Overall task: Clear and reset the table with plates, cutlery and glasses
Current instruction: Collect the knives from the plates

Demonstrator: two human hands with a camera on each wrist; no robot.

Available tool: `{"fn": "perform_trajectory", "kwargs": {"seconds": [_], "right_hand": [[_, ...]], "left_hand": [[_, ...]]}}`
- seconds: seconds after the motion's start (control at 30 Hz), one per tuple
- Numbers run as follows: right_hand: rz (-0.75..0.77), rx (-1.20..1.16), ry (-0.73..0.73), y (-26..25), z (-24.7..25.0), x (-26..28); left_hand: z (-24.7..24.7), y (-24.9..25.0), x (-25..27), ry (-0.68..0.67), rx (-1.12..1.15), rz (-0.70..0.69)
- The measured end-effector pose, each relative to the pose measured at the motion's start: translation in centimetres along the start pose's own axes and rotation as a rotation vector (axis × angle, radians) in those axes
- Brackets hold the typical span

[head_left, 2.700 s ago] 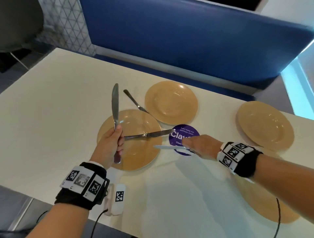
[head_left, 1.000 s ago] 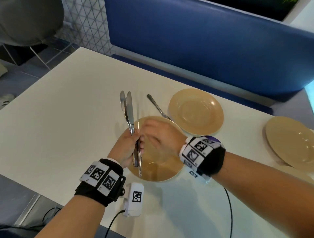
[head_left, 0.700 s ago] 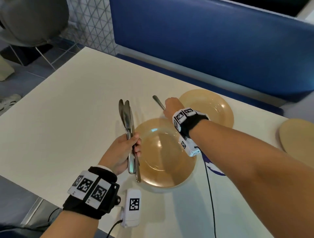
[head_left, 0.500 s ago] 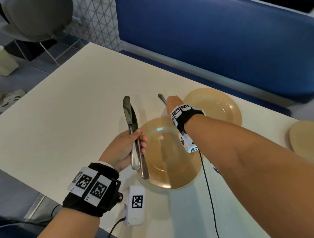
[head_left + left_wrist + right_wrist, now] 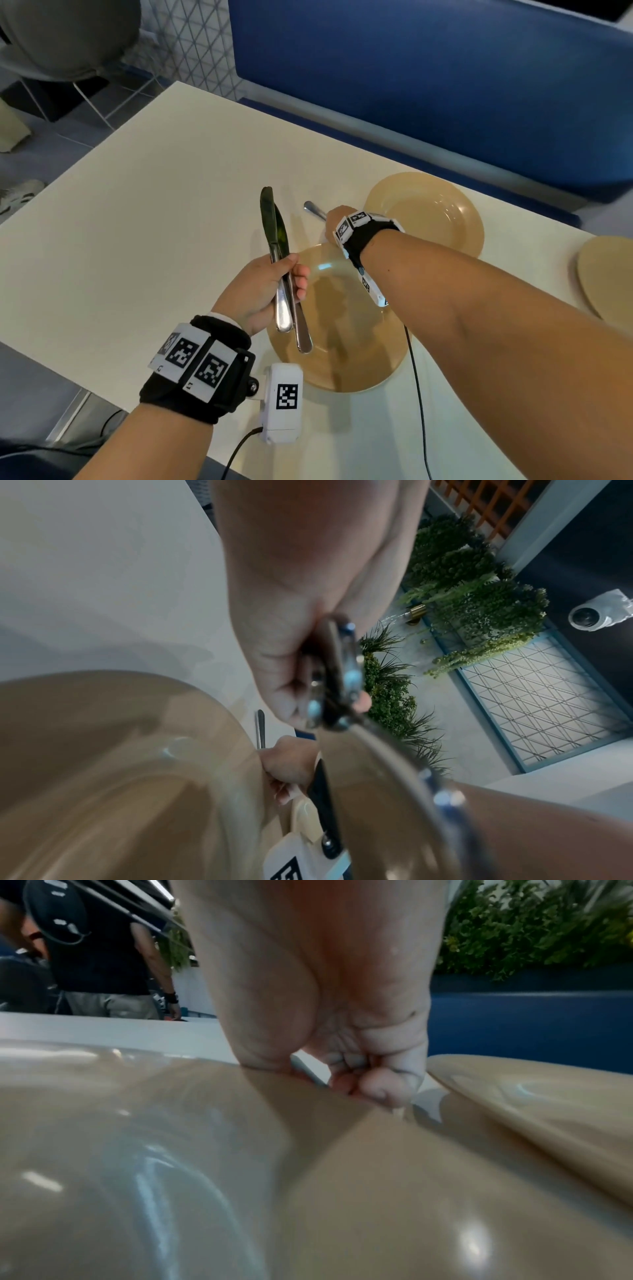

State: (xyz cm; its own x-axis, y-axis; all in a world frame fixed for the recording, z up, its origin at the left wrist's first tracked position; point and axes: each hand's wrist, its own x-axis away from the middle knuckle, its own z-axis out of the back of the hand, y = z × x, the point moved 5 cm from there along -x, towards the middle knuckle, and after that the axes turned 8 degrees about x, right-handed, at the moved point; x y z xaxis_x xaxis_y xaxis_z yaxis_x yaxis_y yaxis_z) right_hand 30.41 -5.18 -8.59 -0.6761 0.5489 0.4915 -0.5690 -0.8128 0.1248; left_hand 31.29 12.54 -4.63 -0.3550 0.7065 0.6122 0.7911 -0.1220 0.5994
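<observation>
A blue padded bench [image 5: 428,68] runs behind the cream table [image 5: 137,205]. A grey chair [image 5: 68,34] stands on the grey tiled floor [image 5: 51,144]; green plants [image 5: 479,601] line a wall.

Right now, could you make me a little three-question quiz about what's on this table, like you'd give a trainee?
1. True or false: the left hand holds two knives.
2. The right hand reaches for: A) a glass, B) the utensil lying between two plates, C) a napkin?
3. Fill in: the plates are ____ coloured.

Key: 1 true; 2 B; 3 tan.
</observation>
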Motion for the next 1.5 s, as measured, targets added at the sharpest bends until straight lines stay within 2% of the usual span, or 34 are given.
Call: {"fn": "perform_trajectory", "kwargs": {"seconds": [0.07,0.2,0.27,0.43,0.5,0.63,0.83,0.9,0.97,1.0,1.03,1.13,1.23,1.33,1.43,1.5], "right_hand": [[0.065,0.082,0.080,0.0,-0.2,1.1],[0.057,-0.008,0.009,0.2,-0.3,2.7],[0.037,-0.064,0.036,0.3,-0.3,3.1],[0.026,-0.057,-0.072,0.3,-1.3,4.0],[0.020,-0.065,-0.052,0.5,-1.1,4.3],[-0.015,-0.058,0.102,2.1,2.1,7.3],[-0.078,-0.054,0.423,6.5,6.0,18.0],[-0.060,-0.134,0.595,7.1,5.8,21.8],[0.010,-0.234,0.831,7.5,4.9,25.7],[0.040,-0.252,0.917,7.7,4.1,27.1],[0.061,-0.247,0.942,8.1,3.0,27.9],[0.130,-0.233,0.840,9.1,-0.7,29.3],[0.200,-0.377,0.708,10.5,-3.6,30.4],[0.179,-0.407,0.697,12.4,-5.3,31.7],[0.128,-0.232,0.703,14.0,-7.5,32.9],[0.093,-0.311,0.712,15.7,-9.0,34.0]], "left_hand": [[0.0,-0.2,0.2,0.001,-0.002,0.004],[-0.4,-0.5,0.6,-0.005,-0.019,0.001],[-0.6,-0.7,0.8,-0.008,-0.035,-0.002],[-1.1,-1.2,1.3,-0.012,-0.054,0.003],[-1.3,-1.4,1.5,-0.015,-0.049,0.011],[-2.0,-2.1,1.8,-0.023,-0.007,0.058],[-5.4,-4.0,2.3,-0.079,0.032,0.160],[-6.8,-5.1,2.3,-0.106,0.019,0.205],[-8.9,-6.4,2.6,-0.136,0.018,0.251],[-10.0,-7.2,2.8,-0.151,0.022,0.272],[-11.1,-8.0,2.9,-0.168,0.024,0.284],[-14.8,-10.6,3.4,-0.274,0.065,0.328],[-17.3,-12.9,3.7,-0.276,0.069,0.341],[-19.6,-15.0,3.9,-0.272,-0.019,0.273],[-21.5,-17.0,3.9,-0.259,-0.068,0.270],[-22.7,-18.3,3.6,-0.246,-0.117,0.263]]}}
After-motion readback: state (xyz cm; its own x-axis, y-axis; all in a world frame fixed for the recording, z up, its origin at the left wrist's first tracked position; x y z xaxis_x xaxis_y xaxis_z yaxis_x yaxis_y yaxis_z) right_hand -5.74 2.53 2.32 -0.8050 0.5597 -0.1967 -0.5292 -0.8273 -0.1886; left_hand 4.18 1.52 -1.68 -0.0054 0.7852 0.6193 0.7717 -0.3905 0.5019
